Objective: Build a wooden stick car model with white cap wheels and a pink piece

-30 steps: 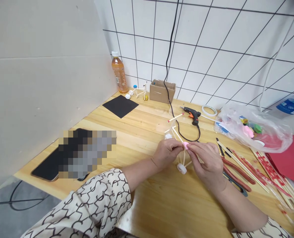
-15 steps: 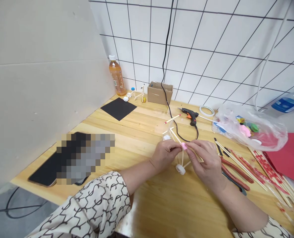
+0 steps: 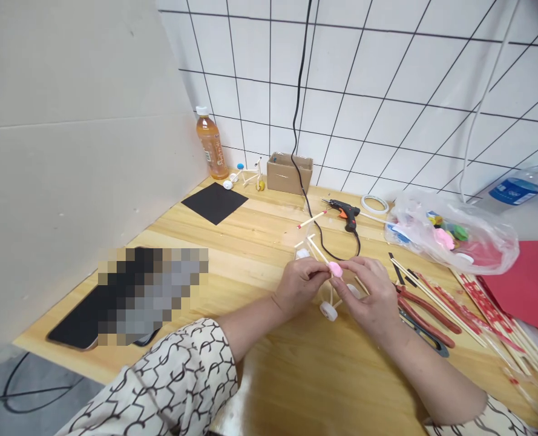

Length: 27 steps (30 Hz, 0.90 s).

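A small model tricycle of thin wooden sticks stands on the table between my hands, with a white wheel at the front and another white wheel behind. On top of its frame sits a lump of pink modelling clay. My left hand pinches the clay from the left, fingers closed. From the other side, the thumb and fingers of my right hand are closed around it too. Part of the stick frame shows beyond; the rest is hidden by my fingers.
At the right lie pliers, loose sticks and a plastic bag of coloured clay. Behind are a glue gun with its cord, tape, a cardboard box and a bottle. A phone lies left.
More of the pink clay shows, as my right fingers have drawn slightly back from it. Another white wheel is visible beside my right thumb. The whole view has shifted a little.
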Tool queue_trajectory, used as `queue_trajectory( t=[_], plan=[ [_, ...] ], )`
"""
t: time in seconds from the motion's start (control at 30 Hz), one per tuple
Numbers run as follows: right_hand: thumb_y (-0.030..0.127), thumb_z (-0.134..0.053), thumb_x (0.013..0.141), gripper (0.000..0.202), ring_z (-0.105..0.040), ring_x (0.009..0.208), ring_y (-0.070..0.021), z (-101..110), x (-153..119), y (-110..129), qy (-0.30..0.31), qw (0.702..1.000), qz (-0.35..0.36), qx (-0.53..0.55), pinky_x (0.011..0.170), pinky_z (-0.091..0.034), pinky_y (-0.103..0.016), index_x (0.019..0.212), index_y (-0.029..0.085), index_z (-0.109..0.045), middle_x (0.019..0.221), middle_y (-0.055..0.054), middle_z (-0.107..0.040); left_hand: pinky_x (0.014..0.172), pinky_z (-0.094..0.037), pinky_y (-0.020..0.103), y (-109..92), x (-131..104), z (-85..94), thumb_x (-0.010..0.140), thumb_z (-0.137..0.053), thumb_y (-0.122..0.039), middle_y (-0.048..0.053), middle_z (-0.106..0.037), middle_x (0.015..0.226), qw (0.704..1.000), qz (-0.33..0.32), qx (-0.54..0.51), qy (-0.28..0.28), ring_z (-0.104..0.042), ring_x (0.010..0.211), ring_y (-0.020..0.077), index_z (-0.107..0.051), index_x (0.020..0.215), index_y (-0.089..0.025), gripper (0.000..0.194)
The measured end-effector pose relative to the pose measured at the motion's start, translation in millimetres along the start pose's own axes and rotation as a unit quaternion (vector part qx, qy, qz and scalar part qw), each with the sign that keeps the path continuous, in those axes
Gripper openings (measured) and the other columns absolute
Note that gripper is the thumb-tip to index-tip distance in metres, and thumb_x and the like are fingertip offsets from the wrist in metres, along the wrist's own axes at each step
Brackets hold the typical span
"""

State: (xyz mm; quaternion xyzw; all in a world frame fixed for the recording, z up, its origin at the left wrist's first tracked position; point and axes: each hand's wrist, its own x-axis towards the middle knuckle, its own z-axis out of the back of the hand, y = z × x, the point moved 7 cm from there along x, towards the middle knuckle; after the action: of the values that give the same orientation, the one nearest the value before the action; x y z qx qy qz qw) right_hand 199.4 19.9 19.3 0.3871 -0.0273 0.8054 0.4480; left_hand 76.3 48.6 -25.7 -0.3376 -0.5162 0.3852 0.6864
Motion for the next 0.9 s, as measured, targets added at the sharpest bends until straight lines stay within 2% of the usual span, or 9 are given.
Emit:
queue_trajectory(
  t=[0.3,0.57,0.73,0.9],
  plan=[
    [0.027,-0.059,0.08,0.009,-0.056,0.078,-0.0197,-3.1,2.3,3.2,-0.021,1.0,-0.021,-0.008,0.068,-0.041,-0.034,0.084,0.019,-0.06,0.08,-0.006,-0.061,0.064,-0.049,0.024,1.1,-0.1,-1.3,0.08,-0.057,-0.021,0.005,-0.072,0.073,1.0,0.004,-0.004,0.004,-0.062,0.066,0.0136,-0.071,0.078,-0.016,0.015],
    [0.023,-0.058,0.079,0.004,-0.055,0.075,-0.0194,-3.9,4.0,5.9,-0.038,0.999,-0.023,-0.02,0.067,-0.04,-0.034,0.078,0.019,-0.057,0.077,-0.005,-0.061,0.056,-0.044,0.021,-1.0,0.6,-1.4,0.08,-0.056,-0.02,0.002,-0.066,0.064,1.0,-0.002,0.004,0.005,-0.057,0.059,0.0114,-0.071,0.077,-0.016,0.016],
    [0.028,-0.06,0.078,0.013,-0.056,0.078,-0.0211,-4.3,2.0,0.8,-0.018,0.999,-0.043,-0.017,0.069,-0.041,-0.035,0.087,0.018,-0.057,0.08,-0.006,-0.063,0.057,-0.045,0.02,1.2,-1.6,1.4,0.076,-0.057,-0.014,0.003,-0.067,0.068,1.0,0.025,-0.011,-0.011,-0.057,0.06,0.011,-0.07,0.083,-0.014,0.014],
    [0.03,-0.06,0.079,0.016,-0.056,0.08,-0.0207,-4.0,-0.6,0.2,-0.011,0.999,-0.035,-0.003,0.07,-0.041,-0.035,0.089,0.018,-0.057,0.083,-0.006,-0.063,0.057,-0.047,0.02,6.6,-7.4,4.1,0.076,-0.057,-0.017,0.003,-0.064,0.069,0.996,0.079,-0.026,-0.022,-0.056,0.059,0.0103,-0.065,0.084,-0.012,0.012]
  ],
)
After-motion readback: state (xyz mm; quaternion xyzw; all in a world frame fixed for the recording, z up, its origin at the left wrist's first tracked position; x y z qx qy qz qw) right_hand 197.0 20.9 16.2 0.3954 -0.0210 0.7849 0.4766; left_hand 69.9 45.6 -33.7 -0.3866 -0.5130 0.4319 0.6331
